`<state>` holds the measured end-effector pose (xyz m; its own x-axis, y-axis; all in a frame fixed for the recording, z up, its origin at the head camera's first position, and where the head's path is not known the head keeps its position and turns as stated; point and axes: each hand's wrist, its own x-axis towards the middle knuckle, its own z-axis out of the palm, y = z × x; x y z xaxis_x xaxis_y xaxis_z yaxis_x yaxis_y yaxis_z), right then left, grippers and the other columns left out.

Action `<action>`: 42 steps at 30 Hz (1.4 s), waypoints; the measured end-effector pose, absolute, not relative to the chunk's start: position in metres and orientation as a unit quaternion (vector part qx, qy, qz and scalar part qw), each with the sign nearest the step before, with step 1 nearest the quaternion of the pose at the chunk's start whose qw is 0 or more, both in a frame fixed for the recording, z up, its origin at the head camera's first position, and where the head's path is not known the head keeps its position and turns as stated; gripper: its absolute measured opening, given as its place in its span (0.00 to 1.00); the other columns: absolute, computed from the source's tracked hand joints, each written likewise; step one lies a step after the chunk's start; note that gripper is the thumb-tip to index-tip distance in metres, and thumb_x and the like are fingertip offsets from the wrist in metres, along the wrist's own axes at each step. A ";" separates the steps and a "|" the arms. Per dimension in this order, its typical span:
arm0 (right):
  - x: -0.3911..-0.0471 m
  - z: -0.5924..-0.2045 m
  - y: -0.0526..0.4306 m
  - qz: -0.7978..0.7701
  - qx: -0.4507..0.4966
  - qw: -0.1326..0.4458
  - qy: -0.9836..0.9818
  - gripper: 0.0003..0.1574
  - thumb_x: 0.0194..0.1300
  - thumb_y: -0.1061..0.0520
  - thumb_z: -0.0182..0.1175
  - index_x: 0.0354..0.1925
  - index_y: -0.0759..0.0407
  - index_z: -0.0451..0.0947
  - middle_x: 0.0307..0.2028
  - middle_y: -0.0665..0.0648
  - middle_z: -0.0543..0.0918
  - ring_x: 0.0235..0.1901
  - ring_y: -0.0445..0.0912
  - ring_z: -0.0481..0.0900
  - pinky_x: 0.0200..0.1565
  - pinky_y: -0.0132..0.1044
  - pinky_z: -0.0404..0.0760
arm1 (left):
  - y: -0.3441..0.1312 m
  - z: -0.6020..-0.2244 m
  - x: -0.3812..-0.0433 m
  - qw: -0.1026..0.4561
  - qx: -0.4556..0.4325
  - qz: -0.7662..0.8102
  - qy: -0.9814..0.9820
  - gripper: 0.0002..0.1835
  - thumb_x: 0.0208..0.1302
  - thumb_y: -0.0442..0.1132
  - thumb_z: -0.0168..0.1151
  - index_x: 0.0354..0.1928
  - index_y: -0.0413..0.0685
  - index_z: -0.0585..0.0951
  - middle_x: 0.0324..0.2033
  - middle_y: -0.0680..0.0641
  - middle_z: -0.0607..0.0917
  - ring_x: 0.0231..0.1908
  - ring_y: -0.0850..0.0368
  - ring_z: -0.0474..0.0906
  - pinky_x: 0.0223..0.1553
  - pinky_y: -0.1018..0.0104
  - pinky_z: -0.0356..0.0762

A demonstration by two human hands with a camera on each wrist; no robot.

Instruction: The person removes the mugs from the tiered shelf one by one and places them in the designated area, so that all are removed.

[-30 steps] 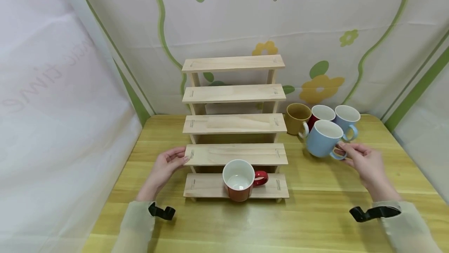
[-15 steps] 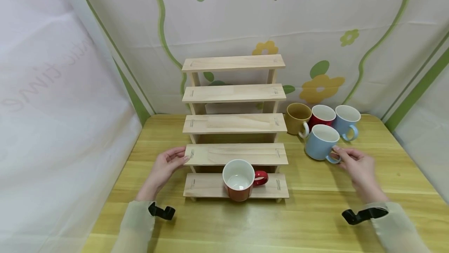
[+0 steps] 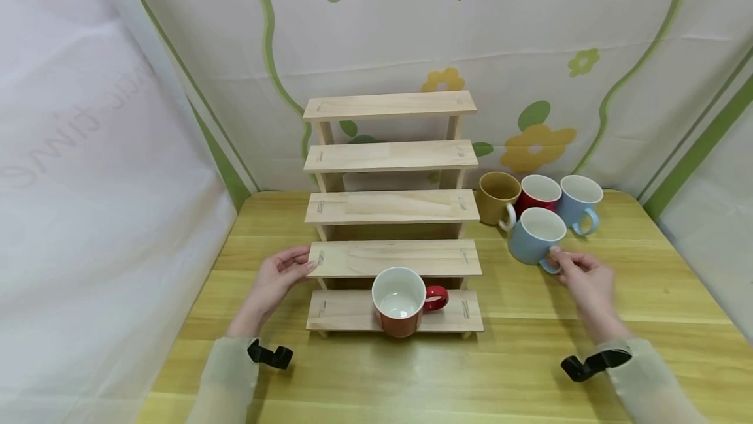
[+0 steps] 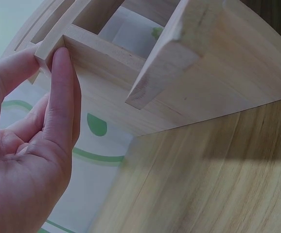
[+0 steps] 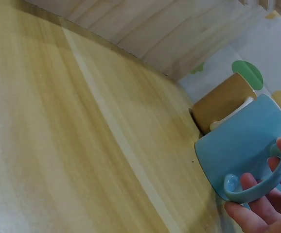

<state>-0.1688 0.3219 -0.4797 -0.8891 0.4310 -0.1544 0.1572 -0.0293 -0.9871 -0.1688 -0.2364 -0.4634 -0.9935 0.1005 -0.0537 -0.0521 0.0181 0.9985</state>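
My right hand (image 3: 585, 280) pinches the handle of a light blue mug (image 3: 529, 244). In the right wrist view the fingers loop through that handle, and the mug (image 5: 242, 145) overlaps the brown mug behind it. My left hand (image 3: 282, 274) grips the left end of the second board from the bottom of a stepped wooden display rack (image 3: 394, 259). The left wrist view has the thumb and fingertips on either side of the rack's edge (image 4: 58, 48). A red mug (image 3: 400, 323) with a white inside stands on the lowest board, handle to the right.
Behind the held mug stand a brown mug (image 3: 493, 205) with a white handle, another red mug (image 3: 538, 195) and a second blue mug (image 3: 579, 202). A white printed cloth (image 3: 376, 32) hangs behind the wooden table (image 3: 376, 385).
My right hand has moved left with the blue mug, bringing it a little nearer the rack. The left hand, the rack and the other mugs have stayed in place.
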 end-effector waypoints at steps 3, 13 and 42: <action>-0.168 -0.481 0.320 0.683 -0.213 0.104 -0.690 0.18 0.64 0.48 0.73 0.38 0.62 0.86 0.30 0.47 0.89 0.31 0.35 0.84 0.31 0.24 0.83 | -0.237 -0.463 -0.168 0.056 0.016 0.702 0.710 0.25 0.68 0.27 0.65 0.64 0.22 0.71 0.45 0.42 0.80 0.41 0.59 0.82 0.47 0.64 0.85; -0.169 -0.475 0.327 0.694 -0.199 0.112 -0.683 0.20 0.63 0.50 0.74 0.49 0.55 0.80 0.34 0.40 0.86 0.37 0.32 0.82 0.37 0.20 0.80 | -0.236 -0.463 -0.168 0.055 0.017 0.699 0.713 0.26 0.68 0.28 0.65 0.64 0.22 0.71 0.45 0.42 0.81 0.41 0.59 0.82 0.47 0.64 0.85; -0.149 -0.362 0.216 0.631 0.140 0.074 -0.759 0.23 0.70 0.61 0.67 0.60 0.67 0.78 0.56 0.59 0.84 0.56 0.48 0.82 0.55 0.30 0.80 | -0.236 -0.461 -0.168 0.056 0.010 0.698 0.714 0.25 0.68 0.26 0.64 0.64 0.22 0.70 0.44 0.43 0.81 0.40 0.59 0.82 0.46 0.65 0.85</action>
